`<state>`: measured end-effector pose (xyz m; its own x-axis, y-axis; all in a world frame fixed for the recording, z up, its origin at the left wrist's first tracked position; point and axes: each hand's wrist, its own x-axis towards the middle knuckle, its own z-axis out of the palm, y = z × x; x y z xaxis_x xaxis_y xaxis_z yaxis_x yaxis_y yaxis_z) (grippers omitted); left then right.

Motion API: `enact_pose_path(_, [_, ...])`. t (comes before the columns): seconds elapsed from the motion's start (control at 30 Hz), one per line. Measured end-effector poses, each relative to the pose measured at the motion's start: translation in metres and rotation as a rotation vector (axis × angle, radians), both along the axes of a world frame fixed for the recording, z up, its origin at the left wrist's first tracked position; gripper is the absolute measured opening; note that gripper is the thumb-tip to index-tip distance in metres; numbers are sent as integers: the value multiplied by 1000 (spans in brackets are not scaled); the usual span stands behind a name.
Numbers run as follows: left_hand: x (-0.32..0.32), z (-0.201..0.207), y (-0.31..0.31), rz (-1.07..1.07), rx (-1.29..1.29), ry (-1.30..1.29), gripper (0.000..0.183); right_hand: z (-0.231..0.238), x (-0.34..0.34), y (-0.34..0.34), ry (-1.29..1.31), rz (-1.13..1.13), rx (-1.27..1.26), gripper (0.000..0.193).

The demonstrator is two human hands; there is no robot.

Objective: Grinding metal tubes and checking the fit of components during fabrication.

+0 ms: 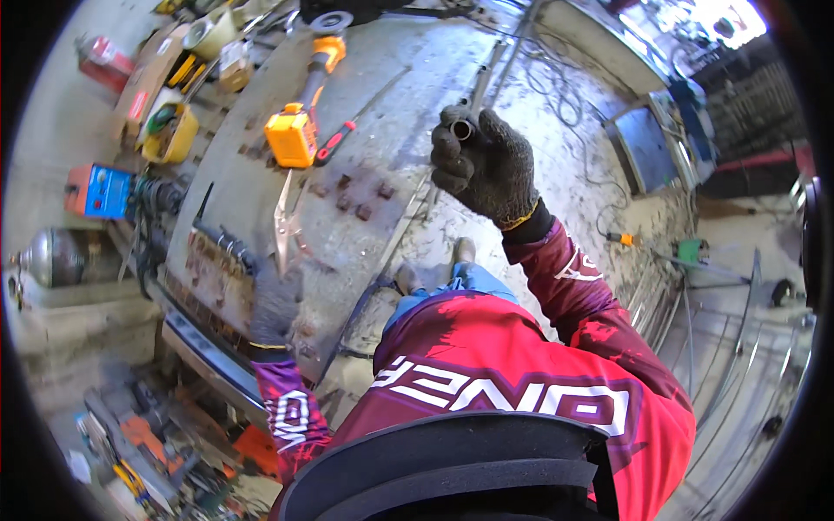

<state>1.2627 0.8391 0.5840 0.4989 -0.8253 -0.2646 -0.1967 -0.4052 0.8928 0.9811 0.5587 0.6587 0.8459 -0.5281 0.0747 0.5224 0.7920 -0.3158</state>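
My right hand point(486, 165), in a dark knit glove, is raised over the table's right edge, fingers wrapped round a metal tube point(461, 130). The tube's round open end faces up toward me, and a narrower metal length point(483, 80) shows beyond the fist. On the left, my gloved left hand point(276, 308) is low over the metal table point(365, 95), blurred by motion. Right by its fingertips are metal pliers point(282, 227) with long jaws and a black torch-like handle point(224, 243). Whether the fingers grip either one cannot be made out.
An orange cordless grinder point(294, 135) and a red-black screwdriver point(337, 141) lie on the table, near small rusty metal pieces point(363, 210). Left stand a yellow container point(170, 135), a blue-orange machine point(100, 191) and a gas cylinder point(69, 256). Cables point(556, 91) trail over the floor.
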Motion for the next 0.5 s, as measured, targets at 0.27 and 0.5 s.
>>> enact_pose_path(0.27, [53, -21, -37, 12, -43, -1156, 38, 2, -84, 47, 566, -342, -417, 23])
enact_pose_path(0.5, [-245, 49, -136, -1029, -457, -419, 60, -49, -178, 135, 1103, -236, -384, 28])
